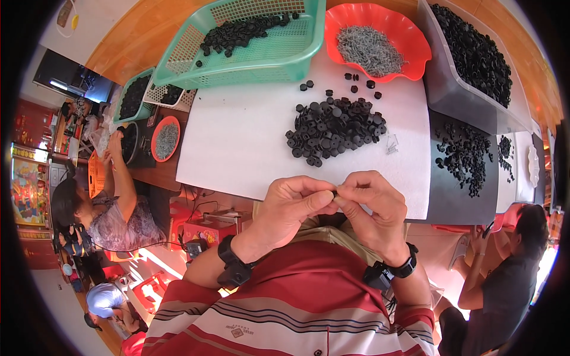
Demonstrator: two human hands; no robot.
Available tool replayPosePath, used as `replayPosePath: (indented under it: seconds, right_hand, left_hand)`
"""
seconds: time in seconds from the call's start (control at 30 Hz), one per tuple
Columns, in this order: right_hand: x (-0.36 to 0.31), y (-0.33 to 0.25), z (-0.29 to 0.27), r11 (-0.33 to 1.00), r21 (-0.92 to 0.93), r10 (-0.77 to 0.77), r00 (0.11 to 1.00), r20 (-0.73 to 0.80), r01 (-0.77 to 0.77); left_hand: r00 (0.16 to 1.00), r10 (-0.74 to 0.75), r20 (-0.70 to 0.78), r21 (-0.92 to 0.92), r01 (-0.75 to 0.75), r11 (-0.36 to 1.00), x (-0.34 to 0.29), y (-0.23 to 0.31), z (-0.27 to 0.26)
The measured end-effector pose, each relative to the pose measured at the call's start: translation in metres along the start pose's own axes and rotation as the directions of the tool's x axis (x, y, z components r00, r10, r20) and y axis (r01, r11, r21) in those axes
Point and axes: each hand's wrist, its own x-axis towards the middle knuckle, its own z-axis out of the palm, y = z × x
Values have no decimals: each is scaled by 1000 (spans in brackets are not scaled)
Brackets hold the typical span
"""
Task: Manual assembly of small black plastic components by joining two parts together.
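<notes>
My left hand (291, 210) and my right hand (377, 210) meet at the table's near edge, fingertips pinched together. Between them is a small black plastic part (335, 193), mostly hidden by the fingers. Beyond my hands lies a heap of small round black plastic parts (335, 127), some showing a hole in the middle. A few loose metal screws or pins (392, 144) rest at the heap's right side. Farther back, a red wavy-rimmed bowl (415, 50) holds many more of these metal pieces.
A green mesh basket (249, 74) with black parts stands at the back left. At the right is a grey bin (457, 89) full of black parts, with another pile (466, 157) beside it. Co-workers sit at left (119, 207) and right (504, 285).
</notes>
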Motion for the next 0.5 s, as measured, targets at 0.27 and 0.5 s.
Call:
replayPosePath:
  seconds: [0.27,0.5]
  right_hand:
    - [-1,2,2,998,0,-63,998,23,63]
    - [-3,8,1,989,-57,-133,991,27,135]
  left_hand:
    - [1000,22,-14,-38,-22,999,-4,-4,8]
    - [1000,27,9,-8,-27,1000,-2,-7,6]
